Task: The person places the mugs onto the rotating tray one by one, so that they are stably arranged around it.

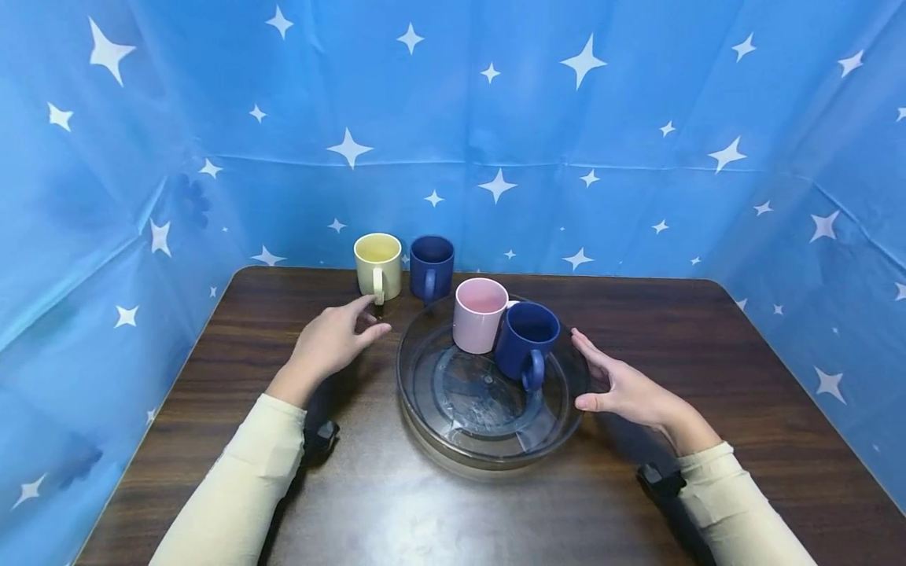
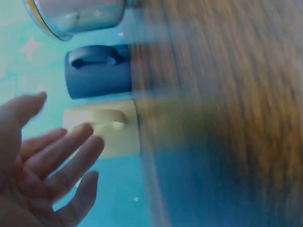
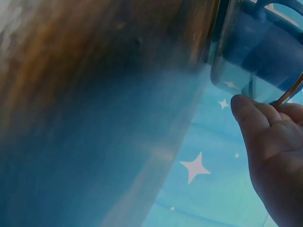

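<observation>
Quite round, smoky tray (see-through).

Smoky round bowl, 2 upright mugs inside

Four mugs in all: two at the back edge of the one table, left of its middle, namely one yellow mug and one blue mug; and two inside the single see-through basin, one pink mug and one more blue mug. Two hands show, one left hand and one right hand, with two black wrist devices.
</observation>
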The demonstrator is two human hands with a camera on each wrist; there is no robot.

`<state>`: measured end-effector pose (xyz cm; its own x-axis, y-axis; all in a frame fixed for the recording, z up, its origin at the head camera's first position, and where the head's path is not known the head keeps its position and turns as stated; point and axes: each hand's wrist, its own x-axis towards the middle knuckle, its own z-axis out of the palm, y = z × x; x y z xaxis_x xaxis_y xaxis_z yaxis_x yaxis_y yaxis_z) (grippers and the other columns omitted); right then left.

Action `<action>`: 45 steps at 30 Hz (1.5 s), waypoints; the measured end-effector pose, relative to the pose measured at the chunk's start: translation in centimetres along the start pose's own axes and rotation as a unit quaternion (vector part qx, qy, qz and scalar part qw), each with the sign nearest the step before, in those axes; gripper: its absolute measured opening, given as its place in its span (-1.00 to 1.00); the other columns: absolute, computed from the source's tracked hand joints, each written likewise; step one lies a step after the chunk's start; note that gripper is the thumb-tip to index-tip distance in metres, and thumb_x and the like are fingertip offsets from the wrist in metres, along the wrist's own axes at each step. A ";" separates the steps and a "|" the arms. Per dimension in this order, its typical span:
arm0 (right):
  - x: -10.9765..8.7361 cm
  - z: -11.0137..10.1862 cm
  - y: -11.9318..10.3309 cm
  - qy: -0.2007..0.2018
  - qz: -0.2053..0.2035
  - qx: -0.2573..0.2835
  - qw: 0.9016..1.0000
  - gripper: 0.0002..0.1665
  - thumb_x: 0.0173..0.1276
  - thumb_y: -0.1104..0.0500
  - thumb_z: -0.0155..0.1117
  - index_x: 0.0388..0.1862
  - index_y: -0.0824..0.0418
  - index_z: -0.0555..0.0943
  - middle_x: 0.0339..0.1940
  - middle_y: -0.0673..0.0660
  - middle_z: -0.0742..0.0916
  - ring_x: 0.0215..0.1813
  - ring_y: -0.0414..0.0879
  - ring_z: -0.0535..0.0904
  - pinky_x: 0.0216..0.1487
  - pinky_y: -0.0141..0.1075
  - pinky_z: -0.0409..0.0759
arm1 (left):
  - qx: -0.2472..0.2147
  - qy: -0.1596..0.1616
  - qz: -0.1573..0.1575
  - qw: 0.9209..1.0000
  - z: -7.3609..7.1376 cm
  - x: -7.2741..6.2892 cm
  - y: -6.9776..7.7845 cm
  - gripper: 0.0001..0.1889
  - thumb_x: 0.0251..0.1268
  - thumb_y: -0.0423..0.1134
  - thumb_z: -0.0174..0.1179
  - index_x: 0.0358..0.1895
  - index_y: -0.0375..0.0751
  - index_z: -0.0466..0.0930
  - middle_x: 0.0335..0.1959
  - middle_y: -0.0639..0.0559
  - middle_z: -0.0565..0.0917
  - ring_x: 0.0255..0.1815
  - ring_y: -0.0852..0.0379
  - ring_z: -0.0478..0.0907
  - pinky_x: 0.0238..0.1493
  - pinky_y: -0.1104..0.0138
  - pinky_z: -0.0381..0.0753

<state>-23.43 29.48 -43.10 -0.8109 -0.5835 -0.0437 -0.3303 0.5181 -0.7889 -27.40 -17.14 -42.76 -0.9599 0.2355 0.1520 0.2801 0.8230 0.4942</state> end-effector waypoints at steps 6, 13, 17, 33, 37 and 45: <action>0.1 -0.1 0.0 0.001 -0.002 0.006 1.000 0.17 0.37 0.15 0.43 0.68 0.29 -0.14 0.70 0.23 -0.09 0.59 0.38 0.03 0.43 0.30 0.14 | 0.007 0.080 -0.082 0.993 -0.2 0.7 -1.1 -0.52 0.51 0.02 0.14 0.23 -0.29 0.61 0.00 -0.24 0.74 -0.03 -0.20 0.68 -0.07 -0.09 0.60; -0.2 -0.1 0.2 -0.004 0.001 0.023 1.000 0.16 0.39 0.15 0.42 0.68 0.25 -0.15 0.70 0.20 -0.11 0.59 0.39 -0.01 0.43 0.32 0.12 | 0.000 0.068 -0.101 0.993 0.2 2.6 -1.2 -0.52 0.48 0.03 0.17 0.20 -0.28 0.64 -0.01 -0.27 0.73 -0.02 -0.20 0.67 -0.07 -0.09 0.60; -0.2 -0.1 0.2 -0.004 -0.002 0.032 0.999 0.17 0.40 0.12 0.42 0.69 0.24 -0.16 0.70 0.20 -0.12 0.59 0.39 0.01 0.43 0.32 0.12 | 0.002 0.067 -0.109 0.992 0.4 3.6 -1.1 -0.52 0.47 0.04 0.18 0.20 -0.27 0.64 -0.04 -0.24 0.75 -0.03 -0.18 0.68 -0.10 -0.09 0.59; -0.1 -0.1 -0.1 0.000 -0.003 0.032 0.999 0.15 0.41 0.19 0.40 0.67 0.31 -0.17 0.70 0.23 -0.12 0.58 0.39 0.02 0.45 0.28 0.11 | -0.002 0.091 -0.115 0.989 1.3 5.7 -0.7 -0.58 0.45 0.03 0.21 0.05 -0.27 0.75 -0.22 -0.20 0.78 -0.28 -0.13 0.65 -0.31 0.01 0.58; -0.1 0.0 -0.2 0.002 0.000 0.035 0.999 0.15 0.40 0.18 0.40 0.67 0.32 -0.16 0.70 0.23 -0.12 0.59 0.37 0.00 0.46 0.26 0.09 | 0.004 0.103 -0.127 0.987 1.5 6.1 -0.4 -0.61 0.45 0.04 0.23 -0.13 -0.26 0.79 -0.37 -0.16 0.76 -0.43 -0.06 0.57 -0.45 0.10 0.51; -0.3 0.0 0.1 0.003 -0.006 0.030 1.000 0.15 0.41 0.12 0.40 0.67 0.32 -0.15 0.69 0.26 -0.12 0.58 0.40 0.00 0.45 0.29 0.09 | -0.014 0.120 -0.124 0.985 2.2 6.8 -0.3 -0.61 0.46 -0.05 0.24 -0.49 -0.26 0.69 -0.61 -0.05 0.63 -0.50 -0.03 0.49 -0.48 0.20 0.41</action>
<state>-23.18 29.70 -43.15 -0.8103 -0.5852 -0.0298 -0.3107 0.4722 -0.8249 -34.07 -14.66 -43.77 -0.9702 -0.1029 0.2196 0.0404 0.8244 0.5645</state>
